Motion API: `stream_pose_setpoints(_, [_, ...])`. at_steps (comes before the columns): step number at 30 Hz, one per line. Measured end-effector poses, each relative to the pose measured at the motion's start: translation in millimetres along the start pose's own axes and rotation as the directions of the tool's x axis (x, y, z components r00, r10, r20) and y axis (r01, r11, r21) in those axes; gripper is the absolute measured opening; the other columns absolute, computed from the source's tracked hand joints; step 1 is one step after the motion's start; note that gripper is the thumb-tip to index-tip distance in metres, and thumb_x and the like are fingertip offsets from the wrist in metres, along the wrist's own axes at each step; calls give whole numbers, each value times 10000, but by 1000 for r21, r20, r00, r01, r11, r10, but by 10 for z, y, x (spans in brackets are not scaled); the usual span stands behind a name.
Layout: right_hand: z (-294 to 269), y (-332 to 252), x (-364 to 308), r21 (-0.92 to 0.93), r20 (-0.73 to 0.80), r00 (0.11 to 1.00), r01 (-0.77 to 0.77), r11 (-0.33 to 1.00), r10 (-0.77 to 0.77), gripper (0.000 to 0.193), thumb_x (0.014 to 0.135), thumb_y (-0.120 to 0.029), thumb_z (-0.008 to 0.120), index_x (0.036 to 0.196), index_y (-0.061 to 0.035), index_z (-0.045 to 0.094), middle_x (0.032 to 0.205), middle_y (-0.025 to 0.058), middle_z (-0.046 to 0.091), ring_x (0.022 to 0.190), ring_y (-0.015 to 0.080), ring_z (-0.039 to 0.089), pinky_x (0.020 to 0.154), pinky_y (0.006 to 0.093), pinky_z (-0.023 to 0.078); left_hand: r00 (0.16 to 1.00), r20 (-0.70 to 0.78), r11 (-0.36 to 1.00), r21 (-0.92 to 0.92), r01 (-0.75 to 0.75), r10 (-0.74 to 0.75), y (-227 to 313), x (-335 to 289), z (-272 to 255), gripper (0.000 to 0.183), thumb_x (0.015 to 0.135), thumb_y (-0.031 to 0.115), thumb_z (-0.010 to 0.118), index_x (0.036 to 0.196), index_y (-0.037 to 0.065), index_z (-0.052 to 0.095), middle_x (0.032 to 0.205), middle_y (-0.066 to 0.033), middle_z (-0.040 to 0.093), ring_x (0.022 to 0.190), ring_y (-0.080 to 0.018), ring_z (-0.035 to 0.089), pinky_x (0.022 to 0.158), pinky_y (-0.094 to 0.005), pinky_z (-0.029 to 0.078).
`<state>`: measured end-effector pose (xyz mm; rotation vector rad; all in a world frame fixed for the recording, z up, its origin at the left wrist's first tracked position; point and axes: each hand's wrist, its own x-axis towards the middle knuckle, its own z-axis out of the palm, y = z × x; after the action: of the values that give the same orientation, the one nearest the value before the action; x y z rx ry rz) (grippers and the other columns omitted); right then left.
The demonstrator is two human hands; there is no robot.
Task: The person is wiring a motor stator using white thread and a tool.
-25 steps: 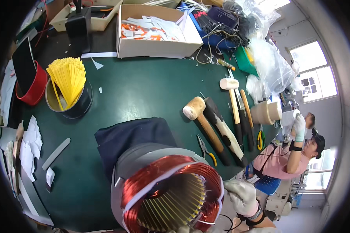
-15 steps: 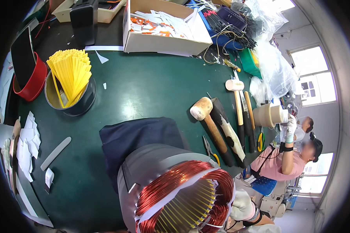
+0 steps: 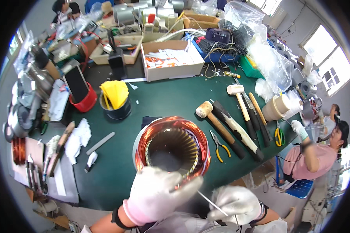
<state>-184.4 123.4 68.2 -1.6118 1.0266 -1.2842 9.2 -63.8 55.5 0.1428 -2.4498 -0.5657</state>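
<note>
A motor stator [image 3: 138, 138] with red-brown copper windings [image 3: 201, 145] stands on the green table, its round bore facing up toward me. Yellow slot strips line the bore. My left hand [image 3: 155, 190], in a white glove, lies over the near rim of the windings, its fingers closed on them. To the right of it, my gloved right hand [image 3: 237, 204] is closed on a thin white cord [image 3: 213, 203] and somewhat blurred. The cord slants up from the right hand toward the left fingertips. Beneath the stator, a dark cloth [image 3: 149, 120] shows at its far edge.
Right of the stator lie pliers [image 3: 220, 147], a mallet [image 3: 217, 124], a black-wrapped bar [image 3: 237, 130] and a smaller mallet [image 3: 241, 103]. A cup of yellow strips [image 3: 116, 108] and a carton [image 3: 173, 72] stand farther back. A co-worker [image 3: 319, 155] sits at right.
My left hand has come into view onto the near rim. The stator's bore has turned from facing sideways to facing up. The white cord now shows at my right hand. The view has shifted.
</note>
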Motion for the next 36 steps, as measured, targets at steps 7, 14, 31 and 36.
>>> stream_pose_setpoints(7, [239, 91, 461, 392, -288, 932, 326, 860, -222, 407, 1129, -306, 592, 1020, 68, 710, 865, 181, 705, 836, 281, 638, 877, 455, 533, 994, 71, 993, 77, -88, 83, 3, -51, -59, 335, 775, 108, 710, 1103, 120, 777, 750, -59, 594, 609, -273, 581, 541, -427, 431])
stream_pose_setpoints(14, [625, 394, -27, 310, -460, 888, 192, 931, -30, 261, 1074, -173, 583, 1041, 70, 673, 644, 110, 668, 627, 190, 583, 716, 390, 532, 970, 5, 968, 56, -243, 243, -28, 25, -78, 509, 669, 66, 761, 1176, 91, 803, 573, -36, 418, 432, -236, 462, 438, -381, 322])
stream_pose_setpoints(31, [720, 338, 129, -442, -198, 910, 247, 862, -363, 72, 894, -112, 757, 933, -84, 704, 902, 64, 700, 862, 292, 677, 771, 419, 496, 994, -107, 986, 159, 45, -29, 101, -119, 28, 347, 713, 75, 881, 1045, 62, 783, 908, -59, 710, 903, -280, 652, 876, -398, 492])
stream_pose_setpoints(36, [668, -260, -264, -841, -48, 925, 166, 515, -376, 305, 897, -271, 754, 1147, -103, 710, 1254, 111, 717, 1087, 267, 721, 812, 394, 625, 997, -64, 989, 135, 55, -46, 22, -164, -126, 312, 749, 88, 865, 1044, 39, 777, 920, -73, 699, 914, -289, 644, 881, -409, 502])
